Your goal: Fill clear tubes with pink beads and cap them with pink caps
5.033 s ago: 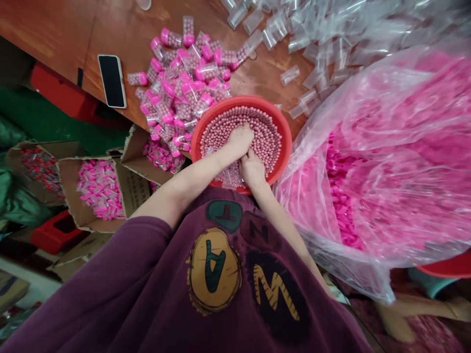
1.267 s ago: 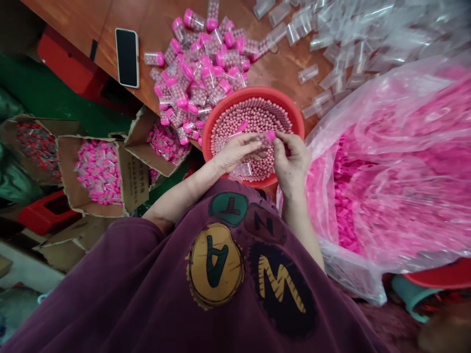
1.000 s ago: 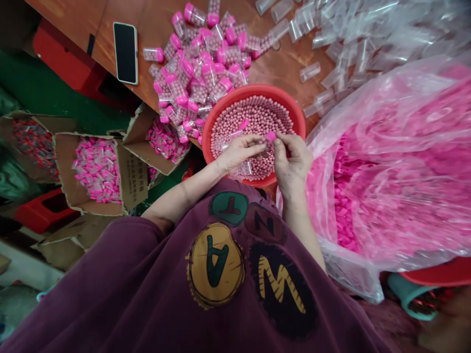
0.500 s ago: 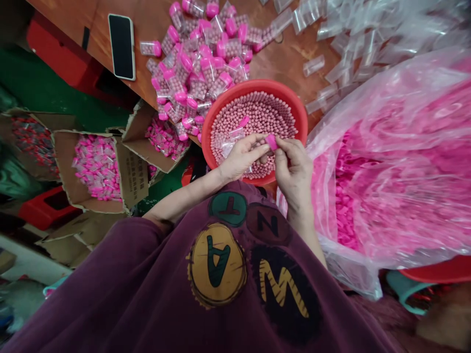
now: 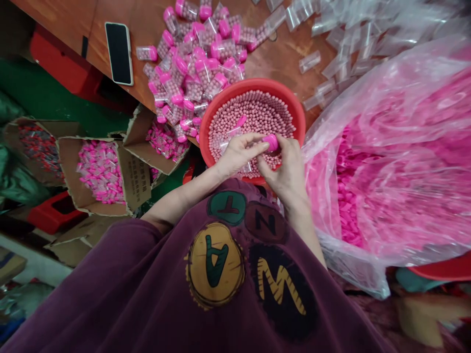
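Over the red basin (image 5: 208, 117), both hands meet at a small clear plastic bottle, mostly hidden by the fingers. My left hand (image 5: 237, 154) is closed round the bottle's body. On its end sits a bright pink cap (image 5: 271, 142), gripped by the bent fingers of my right hand (image 5: 289, 171). Small pink balls (image 5: 257, 110) fill the basin under the hands. Among them, left of my left hand, lie a clear plastic piece (image 5: 228, 139) and a pink strip (image 5: 241, 120).
Filled pink-capped bottles (image 5: 195, 68) are heaped behind the basin beside a phone (image 5: 118, 53). Clear empty tubes (image 5: 349, 44) lie at the back right. A large plastic bag of pink pieces (image 5: 397, 171) stands at right. Cardboard boxes (image 5: 136, 179) are at lower left.
My right hand has shifted slightly left, its thumb lower and its fingers now round the far side of the pink cap. The cap now shows more of its side. The left hand keeps its hold.
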`<act>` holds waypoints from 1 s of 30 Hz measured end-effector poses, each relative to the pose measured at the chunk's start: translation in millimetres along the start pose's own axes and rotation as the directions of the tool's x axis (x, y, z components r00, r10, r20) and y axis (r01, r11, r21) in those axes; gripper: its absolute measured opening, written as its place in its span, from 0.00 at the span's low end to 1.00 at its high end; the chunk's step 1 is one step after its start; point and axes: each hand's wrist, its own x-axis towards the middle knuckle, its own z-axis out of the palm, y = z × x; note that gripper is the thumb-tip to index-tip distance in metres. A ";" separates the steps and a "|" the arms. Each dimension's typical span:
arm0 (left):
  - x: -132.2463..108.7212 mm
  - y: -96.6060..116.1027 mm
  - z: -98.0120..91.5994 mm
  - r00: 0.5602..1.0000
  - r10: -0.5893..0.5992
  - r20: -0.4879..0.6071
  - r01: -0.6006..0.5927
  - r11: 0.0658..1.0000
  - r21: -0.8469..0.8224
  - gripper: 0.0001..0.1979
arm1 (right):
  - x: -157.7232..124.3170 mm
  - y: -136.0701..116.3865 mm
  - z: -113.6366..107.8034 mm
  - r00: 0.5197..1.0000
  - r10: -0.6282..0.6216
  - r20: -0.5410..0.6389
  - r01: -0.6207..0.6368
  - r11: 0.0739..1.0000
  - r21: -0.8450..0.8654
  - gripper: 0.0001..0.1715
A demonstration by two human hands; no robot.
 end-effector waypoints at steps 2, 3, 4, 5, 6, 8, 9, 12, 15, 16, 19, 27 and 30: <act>-2.2 -2.4 6.8 0.999 0.001 -0.039 -0.002 1.000 -0.018 0.16 | -0.1 -5.0 3.4 1.000 -0.012 0.010 0.014 0.989 -0.150 0.38; -3.5 -3.6 10.0 0.998 0.005 -0.055 -0.007 1.000 -0.026 0.16 | 0.0 -5.4 6.4 1.000 -0.007 0.005 0.008 0.977 -0.214 0.38; -4.8 -4.7 12.6 0.998 0.011 -0.067 -0.013 0.999 -0.030 0.16 | 0.2 -4.5 9.9 1.000 0.000 0.001 0.000 0.964 -0.267 0.37; -6.2 -5.5 14.6 0.997 0.015 -0.076 -0.017 0.999 -0.030 0.16 | 0.7 -2.7 13.6 1.000 0.004 0.002 -0.003 0.952 -0.306 0.34; -7.5 -6.2 15.8 0.996 0.016 -0.085 -0.018 0.999 -0.028 0.16 | 1.3 -0.1 17.2 1.000 0.006 0.011 -0.002 0.943 -0.333 0.32; -9.2 -7.4 16.3 0.994 0.001 -0.105 -0.004 1.000 -0.024 0.17 | 3.3 6.7 23.4 0.999 0.004 0.040 0.011 0.933 -0.361 0.30; -9.5 -8.0 16.0 0.993 -0.011 -0.116 0.008 1.000 -0.025 0.17 | 4.5 10.7 26.0 0.999 0.001 0.052 0.018 0.930 -0.367 0.29; -7.2 -11.2 13.6 0.985 -0.055 -0.165 0.048 0.998 -0.043 0.16 | 8.3 23.4 33.8 0.996 -0.006 0.086 0.039 0.925 -0.378 0.30; -4.0 -14.7 8.7 0.963 -0.145 -0.226 0.132 0.989 -0.072 0.13 | 11.0 31.4 46.1 0.990 0.001 0.143 0.055 0.921 -0.385 0.31; -3.8 -15.5 6.1 0.952 -0.179 -0.250 0.162 0.983 -0.086 0.11 | 11.5 31.8 51.8 0.985 0.016 0.169 0.051 0.921 -0.386 0.30; -7.5 -15.4 -5.1 0.901 -0.290 -0.324 0.258 0.956 -0.138 0.12 | 12.1 26.6 71.8 0.956 0.099 0.276 0.014 0.925 -0.380 0.29; -20.7 -13.8 -40.4 0.845 -0.299 -0.444 0.268 0.954 -0.133 0.05 | 12.4 16.9 110.5 0.923 0.072 0.379 -0.049 0.996 -0.069 0.28; -17.9 -18.1 -48.6 0.910 -0.180 -0.372 0.177 0.983 -0.044 0.07 | 13.6 17.0 112.9 0.946 0.054 0.320 -0.036 0.998 -0.059 0.38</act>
